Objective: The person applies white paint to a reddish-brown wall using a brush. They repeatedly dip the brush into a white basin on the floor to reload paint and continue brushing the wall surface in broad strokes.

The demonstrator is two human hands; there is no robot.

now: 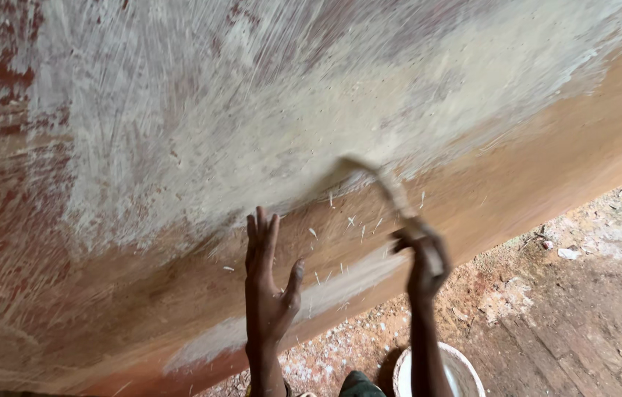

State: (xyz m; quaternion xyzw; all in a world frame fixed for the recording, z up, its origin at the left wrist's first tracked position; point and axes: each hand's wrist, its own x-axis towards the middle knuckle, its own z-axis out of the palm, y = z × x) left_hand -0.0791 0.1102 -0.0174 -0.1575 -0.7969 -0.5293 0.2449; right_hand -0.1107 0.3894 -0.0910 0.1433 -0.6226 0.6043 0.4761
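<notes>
Right hand swings brush against whitewashed wall.

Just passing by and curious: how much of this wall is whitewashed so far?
The upper wall already carries streaky white coating. The right hand swings a blurred brush at its lower edge, the left hand flat against the wall. The bare orange band along the bottom remains. A white bucket sits below.

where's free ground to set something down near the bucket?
Free: the dirt floor right of the white bucket, up to the wall's foot. Crowded: ground between the left hand and bucket, littered with white flecks; the right hand swings a brush above it.
</notes>
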